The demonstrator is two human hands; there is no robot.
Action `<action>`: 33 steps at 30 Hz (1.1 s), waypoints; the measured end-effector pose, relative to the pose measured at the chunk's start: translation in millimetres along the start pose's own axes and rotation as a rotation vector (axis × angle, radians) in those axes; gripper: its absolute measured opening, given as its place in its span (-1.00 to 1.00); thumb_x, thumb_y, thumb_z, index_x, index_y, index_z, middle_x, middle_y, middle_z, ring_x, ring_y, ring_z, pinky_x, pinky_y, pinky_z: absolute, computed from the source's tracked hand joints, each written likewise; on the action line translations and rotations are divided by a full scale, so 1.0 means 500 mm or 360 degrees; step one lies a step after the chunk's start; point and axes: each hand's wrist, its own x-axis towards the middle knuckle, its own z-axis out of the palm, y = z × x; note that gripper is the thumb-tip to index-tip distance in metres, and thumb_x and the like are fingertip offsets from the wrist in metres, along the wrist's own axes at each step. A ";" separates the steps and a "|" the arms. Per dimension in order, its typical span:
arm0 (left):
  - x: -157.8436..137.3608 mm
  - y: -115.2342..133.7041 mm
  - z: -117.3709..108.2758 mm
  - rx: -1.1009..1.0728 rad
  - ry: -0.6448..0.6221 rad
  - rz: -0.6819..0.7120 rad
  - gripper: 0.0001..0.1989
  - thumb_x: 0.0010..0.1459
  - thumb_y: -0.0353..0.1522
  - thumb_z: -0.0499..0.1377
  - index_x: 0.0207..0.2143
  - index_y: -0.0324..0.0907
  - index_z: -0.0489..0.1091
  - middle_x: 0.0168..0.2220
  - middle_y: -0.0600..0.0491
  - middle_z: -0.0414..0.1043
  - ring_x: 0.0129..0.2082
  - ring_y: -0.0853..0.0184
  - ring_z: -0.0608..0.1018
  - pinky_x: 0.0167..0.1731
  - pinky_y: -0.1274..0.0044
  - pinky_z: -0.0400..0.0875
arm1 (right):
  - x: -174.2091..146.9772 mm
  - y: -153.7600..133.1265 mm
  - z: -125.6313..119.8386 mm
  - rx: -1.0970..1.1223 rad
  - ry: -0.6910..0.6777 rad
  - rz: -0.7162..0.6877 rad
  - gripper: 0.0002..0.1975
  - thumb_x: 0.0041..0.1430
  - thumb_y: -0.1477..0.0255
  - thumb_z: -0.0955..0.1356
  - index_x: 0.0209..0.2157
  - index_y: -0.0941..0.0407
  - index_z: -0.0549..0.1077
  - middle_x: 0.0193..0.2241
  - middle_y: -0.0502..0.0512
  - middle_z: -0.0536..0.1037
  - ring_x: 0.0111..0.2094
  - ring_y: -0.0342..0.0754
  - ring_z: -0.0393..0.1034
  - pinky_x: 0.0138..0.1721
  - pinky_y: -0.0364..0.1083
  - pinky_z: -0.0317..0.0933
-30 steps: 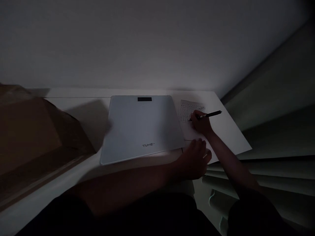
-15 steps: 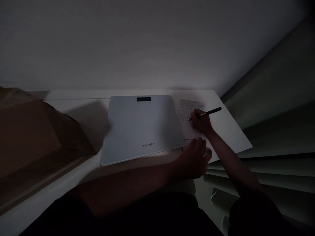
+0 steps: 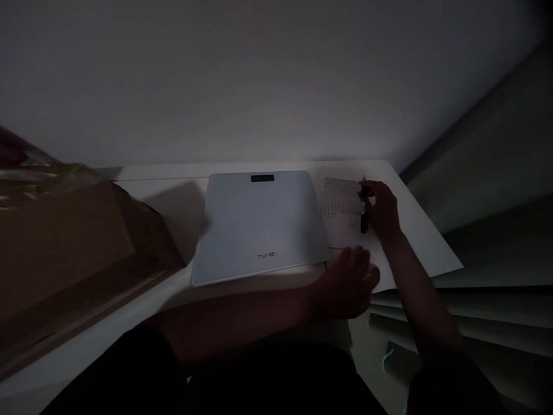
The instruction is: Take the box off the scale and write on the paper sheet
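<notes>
**Pen lifted off the sheet**

Right hand [image 3: 382, 210] is clenched round a dark pen [image 3: 363, 214], now held nearly upright w/ its lower end above the printed sheet [image 3: 339, 199]. Half a sec ago the pen lay slanted, tip down on the sheet in a writing pose; now it's turned and raised, so by the look of it the writing has paused. Sheet lies flat on the white table [image 3: 415, 230], just right of the grey scale [image 3: 259, 225], near the far right corner. Left hand [image 3: 349, 279] rests loosely curled at the table's near edge, by the sheet's lower corner, gripping nothing visible; same spot as before. Brown cardboard box [image 3: 73, 248] at left. View has shifted slightly left. Light is dim; the print can't be read.
</notes>
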 end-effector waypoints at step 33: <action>-0.036 0.014 0.013 0.0274 0.0380 0.0244 -0.82 0.34 -0.46 0.07 -0.06 -0.29 0.41 -0.31 -0.05 0.34 -0.31 0.24 0.39 -0.33 0.38 0.16 | -0.013 0.001 0.031 0.0013 -0.0250 -0.0049 -0.79 0.19 0.50 0.17 -0.31 0.15 0.41 -0.31 0.25 0.49 -0.22 0.12 0.34 -0.10 0.07 0.20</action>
